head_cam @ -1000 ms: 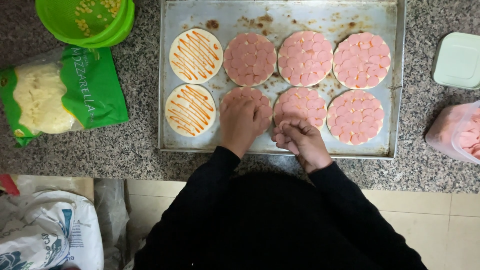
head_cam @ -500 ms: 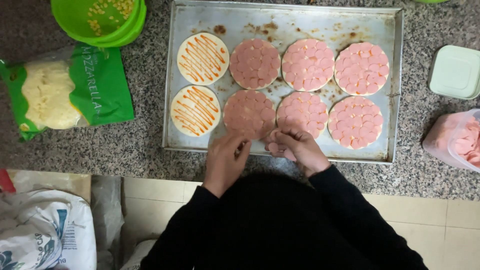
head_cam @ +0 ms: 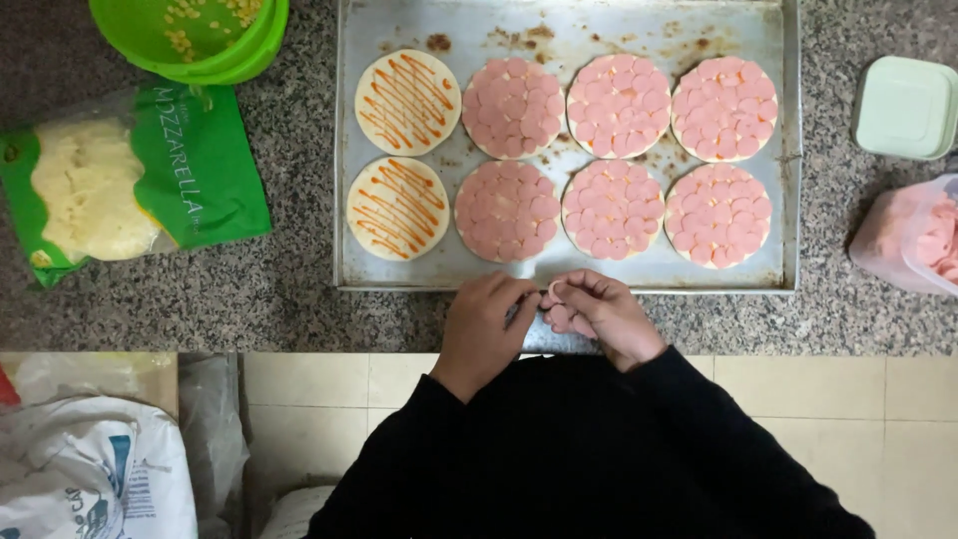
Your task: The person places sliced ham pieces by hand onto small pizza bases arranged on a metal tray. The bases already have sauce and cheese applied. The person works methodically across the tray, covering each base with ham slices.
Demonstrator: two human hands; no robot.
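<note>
Hands meet at the near edge of the counter, just below the baking tray (head_cam: pixel 344 150). The left hand (head_cam: pixel 486 324) is curled with fingers bent inward, and whether it grips anything I cannot tell. The right hand (head_cam: pixel 599 311) is closed around a few pink sausage slices (head_cam: pixel 555 291), fingertips pinching them, right beside the left hand.

On the tray sit 8 round bases in 2 rows: 6 are covered edge to edge with pink slices, like the near middle one (head_cam: pixel 507 211), while the 2 at the left end (head_cam: pixel 397 208) carry only orange sauce zigzags.

At the left edge of the counter lies a flat green cheese bag (head_cam: pixel 190 170) with a clear window showing pale shreds. Above it, a green bowl (head_cam: pixel 200 35) with yellow kernels. At the right edge, a pale green square lid (head_cam: pixel 906 105), and below it a clear bag of pink slices (head_cam: pixel 913 235).
</note>
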